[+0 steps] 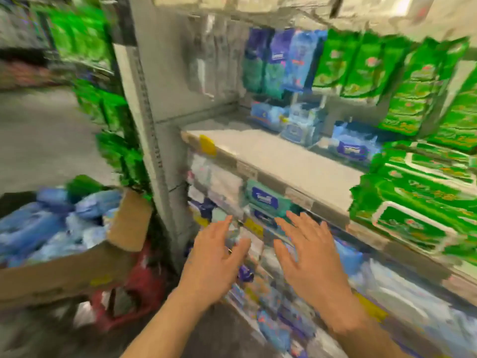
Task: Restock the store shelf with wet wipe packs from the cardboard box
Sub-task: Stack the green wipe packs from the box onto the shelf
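1. Ahead, left hand and right hand, fingers spread and released, holding nothing, hovering near the lower shelf's packs.
2. Soft blue wet wipe packs, glossy and crumpled, heaped in the brown cardboard box at left, well apart from both hands.
3. Flat, pale shelf board, mostly bare; glossy green packs stacked at right, blue packs behind.
4. Grey floor beyond; red crate under the box.
5. Yellow tag on the shelf edge; writing blurred, unreadable.
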{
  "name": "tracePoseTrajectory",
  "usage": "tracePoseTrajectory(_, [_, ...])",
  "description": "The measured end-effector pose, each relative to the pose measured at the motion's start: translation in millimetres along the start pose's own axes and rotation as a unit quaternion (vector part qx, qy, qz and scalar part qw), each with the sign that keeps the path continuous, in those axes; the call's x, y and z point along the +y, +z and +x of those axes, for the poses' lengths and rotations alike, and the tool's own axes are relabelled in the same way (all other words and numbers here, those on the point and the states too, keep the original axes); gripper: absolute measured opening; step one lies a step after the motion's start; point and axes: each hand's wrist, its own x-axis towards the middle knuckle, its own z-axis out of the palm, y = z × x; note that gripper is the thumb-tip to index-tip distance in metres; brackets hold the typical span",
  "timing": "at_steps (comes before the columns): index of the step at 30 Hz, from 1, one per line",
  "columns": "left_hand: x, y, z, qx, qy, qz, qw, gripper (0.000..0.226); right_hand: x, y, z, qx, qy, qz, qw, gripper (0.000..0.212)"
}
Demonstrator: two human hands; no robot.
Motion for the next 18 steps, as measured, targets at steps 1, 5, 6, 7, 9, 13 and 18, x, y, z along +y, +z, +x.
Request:
tracePoseTrajectory(1, [-31.0,-25.9,-1.4,0.014,-0.024,0.008,1.000,0.084,-29.4,24.3,13.5,-0.027,-0.004,0.007,1.000,0.058])
tracePoseTrajectory(5, [-142.6,-119.6,-9.2,0.048,-0.122,0.026,0.991,0.075,-140.4,109.5,63.1,-0.117,-0.043,0.058,0.991,0.055])
tracePoseTrajectory(6, [-168.1,-139.4,-10.3,0.055,-0.149,0.029,0.987,0.072,-164.3,128.5,74.0,-0.141,-0.051,0.065,0.987,0.056])
tracePoseTrajectory(7, [-192.0,-157.0,-10.8,0.064,-0.173,0.032,0.982,0.070,-186.4,146.4,84.1,-0.160,-0.061,0.075,0.982,0.061])
tracePoseTrajectory(9, [-230.7,-187.4,-10.5,0.077,-0.217,0.027,0.973,0.068,-223.8,179.6,101.8,-0.189,-0.080,0.095,0.974,0.069])
tracePoseTrajectory(13, [-291.9,-230.5,0.0,0.107,-0.267,0.007,0.958,0.058,-282.5,233.3,142.3,-0.241,-0.105,0.112,0.958,0.068])
tracePoseTrajectory(18, [-364.3,-253.4,29.3,0.119,-0.320,-0.034,0.939,0.062,-332.5,307.8,214.7,-0.282,-0.101,0.135,0.944,0.070])
